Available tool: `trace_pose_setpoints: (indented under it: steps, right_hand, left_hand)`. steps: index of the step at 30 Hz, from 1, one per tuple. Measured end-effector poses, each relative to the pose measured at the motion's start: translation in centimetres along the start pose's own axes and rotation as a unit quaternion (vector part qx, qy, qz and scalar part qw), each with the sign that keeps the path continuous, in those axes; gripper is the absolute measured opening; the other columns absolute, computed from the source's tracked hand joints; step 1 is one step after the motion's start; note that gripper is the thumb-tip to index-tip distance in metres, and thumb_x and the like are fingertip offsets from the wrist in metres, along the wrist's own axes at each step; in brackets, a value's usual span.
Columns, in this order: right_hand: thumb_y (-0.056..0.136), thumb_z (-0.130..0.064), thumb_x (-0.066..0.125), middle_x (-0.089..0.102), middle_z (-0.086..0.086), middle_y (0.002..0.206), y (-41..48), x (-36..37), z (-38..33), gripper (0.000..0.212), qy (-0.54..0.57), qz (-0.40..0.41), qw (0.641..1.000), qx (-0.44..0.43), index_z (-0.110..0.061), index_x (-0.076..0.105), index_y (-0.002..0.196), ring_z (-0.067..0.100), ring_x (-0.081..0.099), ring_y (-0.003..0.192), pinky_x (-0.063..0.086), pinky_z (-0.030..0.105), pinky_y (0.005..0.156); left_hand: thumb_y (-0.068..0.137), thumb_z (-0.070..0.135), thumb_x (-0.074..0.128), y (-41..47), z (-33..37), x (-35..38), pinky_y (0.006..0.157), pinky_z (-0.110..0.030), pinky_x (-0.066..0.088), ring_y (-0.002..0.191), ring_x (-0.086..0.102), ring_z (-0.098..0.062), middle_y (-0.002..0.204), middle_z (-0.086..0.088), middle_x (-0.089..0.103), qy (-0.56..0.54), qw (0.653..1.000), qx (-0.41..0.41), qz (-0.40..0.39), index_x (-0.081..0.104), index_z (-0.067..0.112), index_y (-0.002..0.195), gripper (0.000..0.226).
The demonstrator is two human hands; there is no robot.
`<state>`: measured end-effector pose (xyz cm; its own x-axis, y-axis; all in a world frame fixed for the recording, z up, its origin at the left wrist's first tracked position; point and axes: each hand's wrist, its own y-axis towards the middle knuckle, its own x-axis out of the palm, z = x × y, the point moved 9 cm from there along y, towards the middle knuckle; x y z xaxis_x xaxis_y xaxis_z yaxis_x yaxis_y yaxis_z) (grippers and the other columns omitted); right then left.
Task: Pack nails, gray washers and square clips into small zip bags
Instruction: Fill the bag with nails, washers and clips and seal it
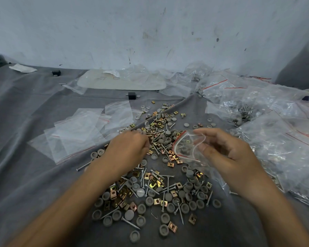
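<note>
The person's right hand [227,152] pinches a small zip bag [192,156] by its mouth, just right of the frame's centre. Thumb and fingers hold the red-lined lips apart, and a few gray washers [184,149] lie inside. The left hand [130,147] is down on the loose pile with its fingers curled into the hardware. The knuckles hide the tips, so I can't tell whether they have hold of anything.

From where I stand, the step is gathering pieces for this one bag. It would go best with the bag's mouth held wide, tipped towards the left hand and low over the pile, so the carry is short. The nails [130,223] ought to slide in lengthwise, since their points could pierce film that thin. The brass-coloured square clips [172,226] look apt to snag one another, so a pinch of them wants checking for strays before it is dropped in.

Everything lies on a creased gray cloth [34,175]. A raised fold runs from the centre towards the upper right, and round washers could roll along it. Empty zip bags [78,131] are fanned out at left of centre. Filled bags [278,145] are heaped down the right side. A scuffed white wall [150,32] fills the top of the frame, with a pale tray [121,82] lying at its foot. A small black block [131,95] sits just in front of the tray, and a scrap of white paper [22,68] is at the upper left.
</note>
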<state>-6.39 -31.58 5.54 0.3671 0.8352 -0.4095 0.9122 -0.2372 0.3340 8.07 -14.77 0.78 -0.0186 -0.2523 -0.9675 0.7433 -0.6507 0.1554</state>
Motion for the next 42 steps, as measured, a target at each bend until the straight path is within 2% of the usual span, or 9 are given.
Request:
trace_pose_setpoints:
  steps: [6, 9, 12, 17, 22, 27, 32, 37, 42]
  right_hand:
    - [0.096, -0.014, 0.068, 0.075, -0.021, 0.100, 0.0, 0.0, -0.1, 0.038, -0.006, 0.003, 1.000, -0.006, -0.050, 0.071, 0.107, -0.004, 0.070, 0.086, 0.050, 0.009, 0.067]
    - [0.095, -0.014, 0.068, 0.075, -0.021, 0.099, 0.0, -0.1, -0.2, 0.036, -0.009, 0.007, 1.000, -0.005, -0.048, 0.070, 0.107, -0.005, 0.069, 0.084, 0.048, 0.008, 0.065]
    - [0.095, -0.014, 0.068, 0.075, -0.021, 0.099, -0.1, -0.1, -0.2, 0.035, -0.008, 0.008, 1.000, -0.006, -0.046, 0.070, 0.108, -0.005, 0.069, 0.084, 0.048, 0.008, 0.065]
    - [0.095, -0.016, 0.069, 0.074, -0.023, 0.098, -0.1, -0.1, -0.3, 0.035, -0.021, 0.005, 1.000, -0.012, -0.050, 0.070, 0.107, -0.007, 0.067, 0.080, 0.047, 0.008, 0.064]
    - [0.093, -0.018, 0.070, 0.075, -0.023, 0.098, -0.1, 0.3, -0.5, 0.033, -0.006, 0.000, 1.000, -0.014, -0.049, 0.070, 0.105, -0.006, 0.070, 0.083, 0.049, 0.008, 0.063]
    - [0.086, -0.041, 0.065, 0.075, -0.024, 0.099, -0.1, 0.8, -0.9, 0.022, 0.012, -0.011, 1.000, -0.016, -0.044, 0.070, 0.108, -0.005, 0.070, 0.092, 0.052, 0.009, 0.070]
    - [0.096, -0.018, 0.068, 0.075, -0.022, 0.102, -0.1, 0.5, -0.4, 0.029, -0.020, -0.011, 1.000, -0.015, -0.042, 0.069, 0.111, -0.002, 0.070, 0.096, 0.053, 0.014, 0.076]
    - [0.095, -0.017, 0.068, 0.075, -0.021, 0.101, -0.1, 0.3, -0.4, 0.029, -0.012, -0.004, 1.000, -0.020, -0.042, 0.070, 0.110, -0.002, 0.070, 0.094, 0.051, 0.012, 0.074]
    - [0.096, -0.016, 0.068, 0.075, -0.019, 0.103, 0.0, -0.3, 0.0, 0.030, -0.011, 0.016, 1.000, -0.012, -0.042, 0.070, 0.112, 0.000, 0.071, 0.095, 0.054, 0.019, 0.072]
  left_hand:
    - [0.099, 0.045, 0.056, 0.0, 0.6, 0.9, 0.086, -0.035, 0.045, 0.109, 0.054, -0.022, 0.110, 0.001, 0.061, 0.045, 0.999, 0.018, 0.006, 0.069, 0.028, 0.112, 0.025]
    - [0.097, 0.040, 0.061, 0.0, 0.8, 0.9, 0.071, -0.029, 0.038, 0.102, 0.052, -0.017, 0.101, 0.007, 0.058, 0.018, 1.000, 0.025, 0.005, 0.065, 0.028, 0.104, 0.015]
    - [0.092, 0.037, 0.067, 0.2, 0.2, 0.6, 0.058, -0.022, 0.030, 0.086, 0.053, -0.011, 0.085, 0.017, 0.053, -0.052, 0.999, 0.002, -0.001, 0.059, 0.031, 0.092, 0.010]
    - [0.084, 0.031, 0.073, 0.5, -0.3, -1.3, 0.060, -0.025, 0.045, 0.074, 0.060, -0.005, 0.080, 0.012, 0.064, -0.221, 0.974, -0.045, 0.028, 0.061, 0.031, 0.082, 0.012]
    - [0.091, 0.026, 0.070, -0.1, 2.9, -3.4, 0.062, -0.021, 0.049, 0.067, 0.058, -0.006, 0.081, 0.003, 0.068, -0.418, 0.907, 0.040, 0.015, 0.068, 0.025, 0.091, 0.003]
    - [0.099, 0.025, 0.061, -1.0, 6.0, -4.8, 0.057, -0.031, 0.047, 0.064, 0.059, -0.013, 0.076, 0.004, 0.067, -0.411, 0.904, 0.119, 0.013, 0.073, 0.028, 0.102, 0.012]
    - [0.099, 0.031, 0.062, -1.5, 6.7, -4.4, 0.061, -0.017, 0.042, 0.066, 0.056, 0.001, 0.080, 0.016, 0.064, -0.370, 0.920, 0.127, 0.012, 0.069, 0.030, 0.119, 0.021]
    - [0.095, 0.033, 0.066, -1.3, 6.5, -4.7, 0.067, -0.039, 0.053, 0.071, 0.062, -0.016, 0.081, 0.012, 0.067, -0.410, 0.905, 0.112, 0.032, 0.065, 0.031, 0.116, 0.020]
    - [0.098, 0.035, 0.061, -1.3, 6.0, -4.8, 0.074, -0.032, 0.056, 0.082, 0.067, -0.009, 0.092, 0.011, 0.071, -0.422, 0.899, 0.103, 0.053, 0.066, 0.035, 0.112, 0.014]
